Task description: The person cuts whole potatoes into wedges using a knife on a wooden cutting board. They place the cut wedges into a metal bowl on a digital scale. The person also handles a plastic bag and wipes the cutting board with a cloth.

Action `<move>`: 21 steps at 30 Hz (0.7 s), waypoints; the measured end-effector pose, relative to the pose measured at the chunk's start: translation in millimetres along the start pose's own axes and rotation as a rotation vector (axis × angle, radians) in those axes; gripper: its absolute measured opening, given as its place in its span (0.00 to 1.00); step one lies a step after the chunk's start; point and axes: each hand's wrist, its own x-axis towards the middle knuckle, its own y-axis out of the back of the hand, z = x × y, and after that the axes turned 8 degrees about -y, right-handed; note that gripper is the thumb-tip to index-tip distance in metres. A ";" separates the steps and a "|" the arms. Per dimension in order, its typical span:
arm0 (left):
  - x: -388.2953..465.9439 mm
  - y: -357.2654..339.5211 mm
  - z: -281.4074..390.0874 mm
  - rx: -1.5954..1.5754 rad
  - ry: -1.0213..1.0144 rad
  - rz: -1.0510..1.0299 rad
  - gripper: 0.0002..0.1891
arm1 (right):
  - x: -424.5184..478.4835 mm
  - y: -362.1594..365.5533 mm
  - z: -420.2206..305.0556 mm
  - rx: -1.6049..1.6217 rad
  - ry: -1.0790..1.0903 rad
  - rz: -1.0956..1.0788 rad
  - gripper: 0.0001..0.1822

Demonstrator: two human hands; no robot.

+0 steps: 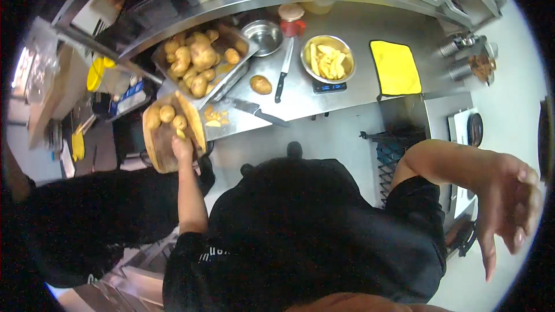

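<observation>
My left hand point(182, 149) reaches over a wooden board-like tray point(157, 156), its fingers closed around a pale yellow potato piece point(181, 134). Several small whole potatoes point(167, 114) lie in that tray, just beyond my fingertips. Out to the far right, my right hand point(509, 206) is raised over the floor, bent at the wrist, with loosely spread fingers and nothing in it. On the steel counter point(299, 99) before me lie a single potato point(260, 84), a black-handled knife point(284, 69) and a broader knife point(258, 110). Potato scraps point(215, 116) are beside the broader knife.
A metal pan point(240, 58) holds many potatoes. A steel bowl of potato wedges point(328, 60) sits at a digital scale point(329, 87). Behind are an empty-looking metal bowl point(262, 37) and red jug point(292, 21). A yellow cloth point(395, 68) lies right; another person point(108, 221) stands left.
</observation>
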 end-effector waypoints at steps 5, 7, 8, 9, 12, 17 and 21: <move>-11.4 -11.2 -43.4 -0.022 -0.188 0.010 0.16 | -38.9 55.6 -14.3 -0.242 -0.154 -0.034 0.45; -36.3 -8.0 -22.8 -0.221 -0.287 0.132 0.17 | -58.5 67.6 -16.4 -0.315 -0.189 0.030 0.45; -55.3 1.7 3.1 -0.230 -0.305 0.113 0.18 | -68.4 83.1 -21.6 -0.365 -0.221 0.026 0.45; -73.0 15.1 38.9 -0.310 -0.327 0.102 0.19 | -78.5 89.6 -22.8 -0.388 -0.255 0.066 0.45; -107.5 6.8 103.8 -0.320 -0.490 0.069 0.15 | -102.0 103.6 -20.6 -0.406 -0.351 0.192 0.44; -92.6 -3.0 288.4 -0.448 -0.855 -0.185 0.11 | -129.1 104.1 -1.0 -0.413 -0.464 0.267 0.43; -70.3 -45.4 399.8 -0.471 -1.074 -0.230 0.09 | -143.4 104.5 14.9 -0.395 -0.549 0.255 0.42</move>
